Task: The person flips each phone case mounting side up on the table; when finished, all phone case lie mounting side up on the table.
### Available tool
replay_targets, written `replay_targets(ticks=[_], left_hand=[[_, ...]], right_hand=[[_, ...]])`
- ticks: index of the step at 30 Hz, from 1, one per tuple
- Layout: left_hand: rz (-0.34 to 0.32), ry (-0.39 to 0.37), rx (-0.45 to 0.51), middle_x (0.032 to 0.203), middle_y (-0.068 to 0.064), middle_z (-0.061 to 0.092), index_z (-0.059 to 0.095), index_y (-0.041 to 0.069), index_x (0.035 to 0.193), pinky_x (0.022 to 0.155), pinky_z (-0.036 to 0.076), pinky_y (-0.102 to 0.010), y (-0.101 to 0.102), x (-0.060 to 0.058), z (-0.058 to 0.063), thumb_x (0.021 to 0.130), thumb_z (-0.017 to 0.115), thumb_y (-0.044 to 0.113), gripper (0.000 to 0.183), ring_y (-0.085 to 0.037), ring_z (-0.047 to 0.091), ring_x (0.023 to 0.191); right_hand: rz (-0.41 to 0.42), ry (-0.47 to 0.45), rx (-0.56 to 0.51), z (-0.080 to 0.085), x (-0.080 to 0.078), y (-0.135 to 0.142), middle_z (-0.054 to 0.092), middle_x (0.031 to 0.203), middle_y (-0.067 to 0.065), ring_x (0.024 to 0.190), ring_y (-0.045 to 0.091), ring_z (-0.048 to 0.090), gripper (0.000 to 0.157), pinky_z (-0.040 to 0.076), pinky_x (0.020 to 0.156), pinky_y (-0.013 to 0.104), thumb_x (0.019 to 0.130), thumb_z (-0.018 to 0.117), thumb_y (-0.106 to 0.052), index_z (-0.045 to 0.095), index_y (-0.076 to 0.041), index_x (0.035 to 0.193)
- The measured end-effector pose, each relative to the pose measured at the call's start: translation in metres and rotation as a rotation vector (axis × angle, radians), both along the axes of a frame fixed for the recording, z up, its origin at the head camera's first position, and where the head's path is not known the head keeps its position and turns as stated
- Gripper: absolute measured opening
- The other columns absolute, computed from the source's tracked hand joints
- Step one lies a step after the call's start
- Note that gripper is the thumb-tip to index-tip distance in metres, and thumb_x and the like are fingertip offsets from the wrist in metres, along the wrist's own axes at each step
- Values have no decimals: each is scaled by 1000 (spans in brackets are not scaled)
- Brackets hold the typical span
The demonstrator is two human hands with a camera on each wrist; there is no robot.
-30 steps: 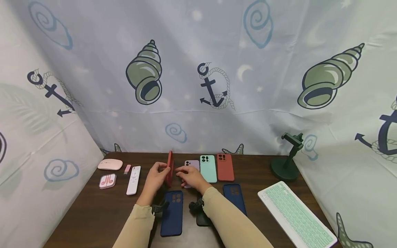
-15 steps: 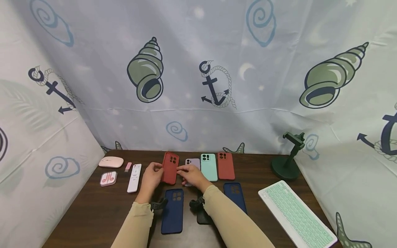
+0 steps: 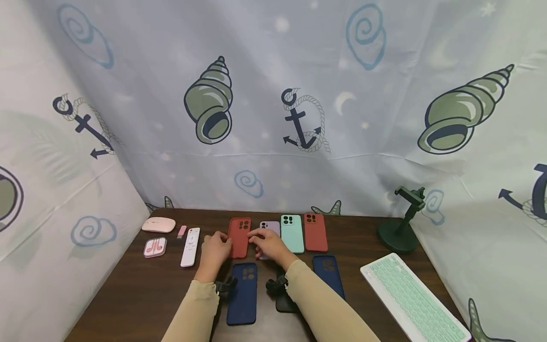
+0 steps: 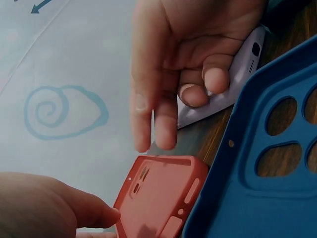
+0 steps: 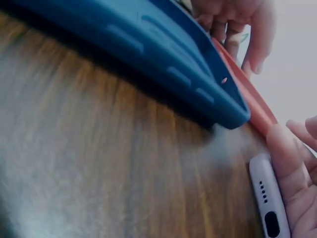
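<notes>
A red phone case (image 3: 239,237) lies at the back of the table between the two hands, its hollow inner side facing up in the left wrist view. My left hand (image 3: 216,249) pinches its left edge, the thumb (image 4: 106,215) against the rim. At the opposite edge, the straight fingertips of my right hand (image 3: 269,243) touch the case, while other fingers of that hand curl in. A lilac phone case (image 3: 270,225) lies partly hidden under the right hand. Closer to the front is a dark blue phone case (image 3: 242,294), large in both wrist views.
Teal (image 3: 292,233) and red (image 3: 315,232) cases stand in line to the right. Another blue case (image 3: 328,275) and a black one (image 3: 285,304) lie by the right sleeve. A remote (image 3: 190,247), mouse (image 3: 158,224), earphone box (image 3: 155,247), keyboard (image 3: 414,297) and green stand (image 3: 399,235) flank them.
The red phone case has gone from standing on edge, turned sideways, to lying down with its camera cutouts visible. Both hands stay at its sides; the head view has shifted slightly.
</notes>
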State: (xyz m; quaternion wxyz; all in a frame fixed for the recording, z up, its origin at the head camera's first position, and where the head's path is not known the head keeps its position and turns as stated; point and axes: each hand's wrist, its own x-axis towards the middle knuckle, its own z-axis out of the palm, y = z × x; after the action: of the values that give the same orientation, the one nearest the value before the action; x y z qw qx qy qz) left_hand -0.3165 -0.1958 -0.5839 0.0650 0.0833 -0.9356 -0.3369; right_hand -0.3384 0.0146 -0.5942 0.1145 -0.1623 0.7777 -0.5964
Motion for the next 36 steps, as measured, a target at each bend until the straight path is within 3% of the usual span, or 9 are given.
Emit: replay_targets(ticks=[5,9,15,19,25,29,32,36], left_hand=[[3,31,-3,124,-36,51,61,-2,121,90,43,-63,4,-1,2,96,62,31,41,-57,49,113],[-27,115,-3,120,-30,52,59,0,123,87,46,-58,12,-1,5,96,64,30,41,-50,53,110],[-209,294,90,107,-14,58,64,5,117,79,52,-43,29,0,12,95,68,20,27,-26,61,91],[-315,350,128,106,-11,58,66,7,114,79,53,-36,39,3,12,94,70,13,22,-18,61,89],[-464,340,132,110,-11,62,67,10,118,80,51,-35,57,9,7,94,71,13,24,-21,61,93],[-552,316,72,111,-14,65,70,8,120,81,48,-38,66,13,2,95,70,16,26,-27,59,94],[-550,269,7,111,-13,65,72,7,117,83,45,-40,69,16,-1,95,71,19,25,-26,57,97],[-506,178,-9,112,-10,60,73,8,113,84,44,-40,72,17,-5,93,72,22,25,-23,52,103]], right_hand=[[-11,-3,-123,8,1,4,66,119,27,73,35,64,30,59,62,47,105,55,-21,66,-8,130],[-49,5,-205,18,1,11,63,118,32,81,43,64,27,59,60,45,106,54,-21,68,-11,126],[-152,39,-188,28,-2,27,64,107,27,75,33,62,26,58,57,43,105,53,-20,68,-8,122],[-233,42,-136,29,-2,35,65,102,25,71,36,64,23,58,55,44,104,52,-19,69,-11,117],[-318,19,-33,26,0,40,67,95,25,66,40,66,25,58,54,45,103,52,-18,68,-2,115],[-376,62,173,21,-1,40,66,79,13,50,26,59,27,53,47,38,103,54,-24,70,-2,108],[-360,88,285,13,-4,41,62,72,4,44,15,50,25,46,44,31,102,54,-24,72,-8,107],[-306,49,246,4,-8,46,64,77,6,45,13,46,25,45,45,31,101,54,-19,71,-14,119]])
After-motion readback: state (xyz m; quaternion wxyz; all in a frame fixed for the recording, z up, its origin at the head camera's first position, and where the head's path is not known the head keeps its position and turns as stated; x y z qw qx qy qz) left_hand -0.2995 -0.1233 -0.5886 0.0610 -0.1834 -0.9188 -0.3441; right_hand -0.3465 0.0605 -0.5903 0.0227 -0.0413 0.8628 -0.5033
